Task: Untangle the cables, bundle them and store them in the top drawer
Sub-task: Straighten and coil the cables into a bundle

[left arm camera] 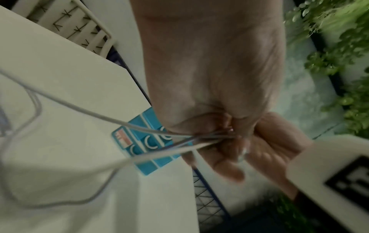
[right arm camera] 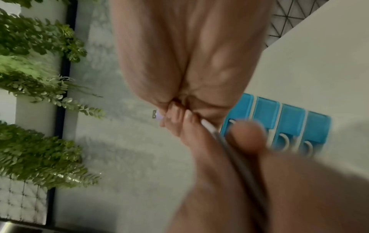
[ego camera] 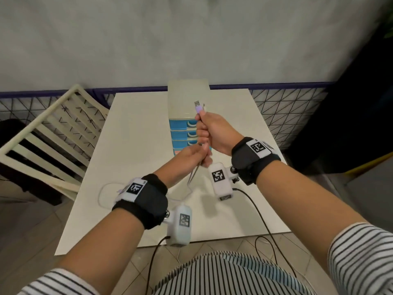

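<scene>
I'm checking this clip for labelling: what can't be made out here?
- How many cables: head view too small, left wrist view blurred where strands cross.
- Second plug beside the purple plug: tiny, half hidden by the right hand.
- Left hand fingertips: covered by the right hand.
- Drawers: partly behind both hands; bottom label blurred.

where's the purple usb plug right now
In the head view the purple usb plug sticks up out of the right hand, held above the table in front of the blue drawer unit.
</scene>
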